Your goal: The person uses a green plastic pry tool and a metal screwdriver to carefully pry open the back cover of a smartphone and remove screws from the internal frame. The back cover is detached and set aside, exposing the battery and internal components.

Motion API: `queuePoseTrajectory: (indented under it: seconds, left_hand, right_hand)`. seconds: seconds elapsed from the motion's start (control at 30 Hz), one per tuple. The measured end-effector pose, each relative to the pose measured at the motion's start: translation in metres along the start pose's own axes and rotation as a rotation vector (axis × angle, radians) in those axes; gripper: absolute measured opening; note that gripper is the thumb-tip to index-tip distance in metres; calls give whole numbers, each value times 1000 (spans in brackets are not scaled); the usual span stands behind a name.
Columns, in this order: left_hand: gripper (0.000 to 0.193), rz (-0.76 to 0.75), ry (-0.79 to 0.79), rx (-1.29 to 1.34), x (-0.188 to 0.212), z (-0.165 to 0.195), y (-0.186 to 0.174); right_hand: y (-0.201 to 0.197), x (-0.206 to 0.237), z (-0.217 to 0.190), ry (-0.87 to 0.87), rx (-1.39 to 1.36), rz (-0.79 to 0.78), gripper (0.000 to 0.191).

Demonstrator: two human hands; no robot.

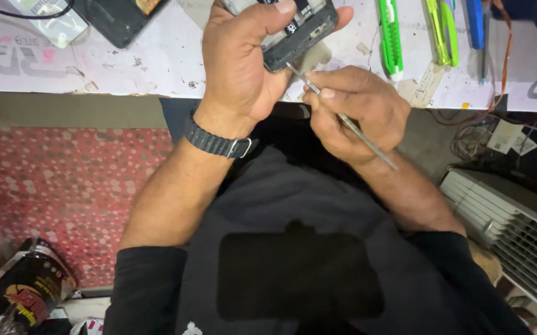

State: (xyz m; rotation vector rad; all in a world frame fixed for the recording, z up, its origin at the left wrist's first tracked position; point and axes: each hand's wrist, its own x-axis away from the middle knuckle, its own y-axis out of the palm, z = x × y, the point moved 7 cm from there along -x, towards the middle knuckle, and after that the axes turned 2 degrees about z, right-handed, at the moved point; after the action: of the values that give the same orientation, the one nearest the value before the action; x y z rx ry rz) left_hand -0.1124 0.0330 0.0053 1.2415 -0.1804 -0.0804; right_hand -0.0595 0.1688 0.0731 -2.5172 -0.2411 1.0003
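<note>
Opened phone, tweezers at its edge.
Left hand (240, 62) is gripping the opened phone (296, 28); right hand (355, 111) is pinching metal tweezers (343, 118) (tip touching the phone's lower edge, just beyond the fingertips).

The slim bare-metal rod tool (343, 118) shines smooth and silvery. The dark opened phone body (299, 31) looks like hard, slightly glossy plastic. The dark ribbed wristband (216, 144) appears matt rubber with a metal buckle. The white paper-covered bench top (157, 56) is dull and scuffed. The bright green cutters (390, 37) are glossy plastic.
</note>
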Motion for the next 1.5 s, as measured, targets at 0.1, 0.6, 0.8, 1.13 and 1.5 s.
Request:
queuePoseTrajectory:
  seconds: [0.1, 0.6, 0.8, 1.13, 1.5]
  left_hand:
    - [12, 30, -23, 25, -2, -3, -2]
    - [12, 39, 32, -19, -6, 0, -3]
    - [13, 70, 28, -28, -4, 1, -7]
    - [13, 37, 51, -23, -4, 3, -2]
    - [12, 17, 43, 33, -5, 2, -3]
  right_hand:
    - [-5, 1, 11, 140, -76, 40, 31]
    - [0, 1, 11, 22, -3, 44, 33]
    - [5, 0, 12, 137, -124, 17, 32]
    - [12, -2, 2, -19, -70, -23, 36]
    - [6, 1, 16, 155, -138, 72, 28]
